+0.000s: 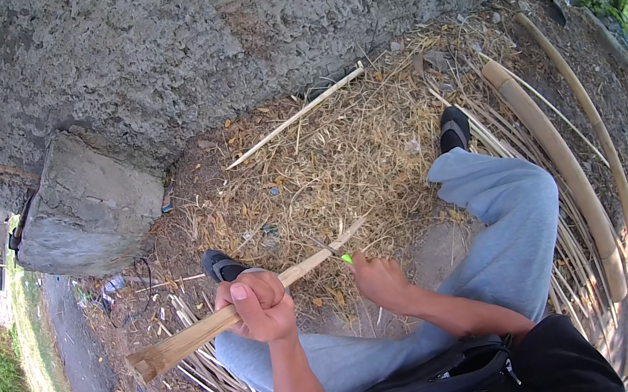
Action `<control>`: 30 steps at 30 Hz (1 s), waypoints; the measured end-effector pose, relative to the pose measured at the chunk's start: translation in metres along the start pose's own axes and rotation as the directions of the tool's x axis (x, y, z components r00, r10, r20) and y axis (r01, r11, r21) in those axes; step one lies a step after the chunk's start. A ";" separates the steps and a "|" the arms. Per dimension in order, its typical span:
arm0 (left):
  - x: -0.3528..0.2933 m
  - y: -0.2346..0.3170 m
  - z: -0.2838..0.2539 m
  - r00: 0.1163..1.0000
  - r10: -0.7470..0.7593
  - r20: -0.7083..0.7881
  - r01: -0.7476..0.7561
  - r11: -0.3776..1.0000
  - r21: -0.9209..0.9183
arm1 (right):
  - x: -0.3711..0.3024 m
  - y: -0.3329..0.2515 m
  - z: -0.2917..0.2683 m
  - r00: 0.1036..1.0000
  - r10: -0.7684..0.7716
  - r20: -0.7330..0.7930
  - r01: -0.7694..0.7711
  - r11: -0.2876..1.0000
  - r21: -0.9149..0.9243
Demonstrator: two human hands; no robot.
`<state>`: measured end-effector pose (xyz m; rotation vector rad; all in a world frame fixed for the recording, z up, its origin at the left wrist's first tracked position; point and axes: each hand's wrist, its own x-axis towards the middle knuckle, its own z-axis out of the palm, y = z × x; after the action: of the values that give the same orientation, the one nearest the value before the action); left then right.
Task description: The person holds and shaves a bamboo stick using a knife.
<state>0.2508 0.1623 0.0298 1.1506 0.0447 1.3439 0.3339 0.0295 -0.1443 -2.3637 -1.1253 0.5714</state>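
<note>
My left hand [260,306] is closed around a pale bamboo strip [196,337], thumb on top. The strip slants from its thick, squared end at lower left to a thin tip at the upper right. My right hand [381,280] grips a knife [345,258] with a bright green handle; most of that handle is hidden in the fist. The dark blade lies against the strip, between my left hand and the thin tip.
Shavings [341,158] cover the ground between my feet. One pale stick [296,118] lies near the rough wall [282,17]. A concrete block [89,206] stands at left. Bamboo poles [560,161] and thin strips lie at right; more strips [218,389] lie beside my left leg.
</note>
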 end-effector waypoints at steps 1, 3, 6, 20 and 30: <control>0.000 -0.001 0.006 0.999 0.016 0.039 -0.016 1.000 -0.003 | 0.003 0.012 0.008 0.995 -0.010 -0.099 0.006 0.999 -0.037; -0.003 -0.002 0.001 1.000 0.010 0.014 -0.010 1.000 0.005 | 0.002 0.015 0.019 0.995 -0.002 -0.098 0.002 1.000 0.002; 0.005 -0.005 -0.019 0.997 -0.028 -0.070 0.028 1.000 0.002 | 0.001 -0.019 -0.011 1.000 0.014 0.021 -0.016 0.996 0.089; -0.011 0.001 0.008 0.996 0.007 0.094 -0.012 0.999 0.051 | 0.007 0.040 0.026 0.994 0.105 -0.036 -0.103 0.994 0.042; -0.003 -0.002 0.003 0.987 0.024 0.162 -0.024 1.000 -0.001 | 0.021 0.022 0.026 0.967 0.244 0.072 -0.250 0.962 0.110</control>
<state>0.2530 0.1588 0.0281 1.2608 -0.0867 1.2677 0.3456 0.0395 -0.1809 -2.4132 -0.7990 0.7744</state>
